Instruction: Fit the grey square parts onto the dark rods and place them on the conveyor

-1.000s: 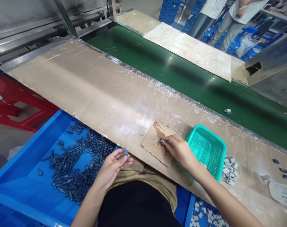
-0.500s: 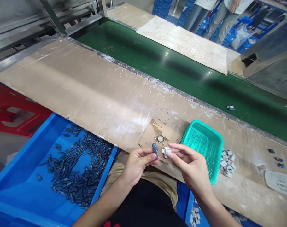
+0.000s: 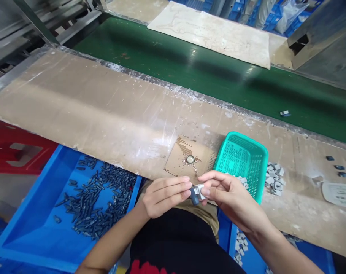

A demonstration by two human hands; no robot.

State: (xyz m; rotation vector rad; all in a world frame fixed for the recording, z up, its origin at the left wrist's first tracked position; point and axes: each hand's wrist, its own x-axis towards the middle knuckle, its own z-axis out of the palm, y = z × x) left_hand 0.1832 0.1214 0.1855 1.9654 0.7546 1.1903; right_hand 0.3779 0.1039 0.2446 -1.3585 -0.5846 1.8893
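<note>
The step in hand looks like joining two small parts. The left hand (image 3: 164, 196), fingers pressed together, grips a dark blue piece (image 3: 194, 198) at its fingertips; the right hand (image 3: 234, 196) pinches a white piece (image 3: 200, 191) between thumb and fingers. Both pieces meet by the near edge of the desk (image 3: 104, 114); how far they are seated cannot be told. The next move seems to call for careful alignment and a firm push.
</note>
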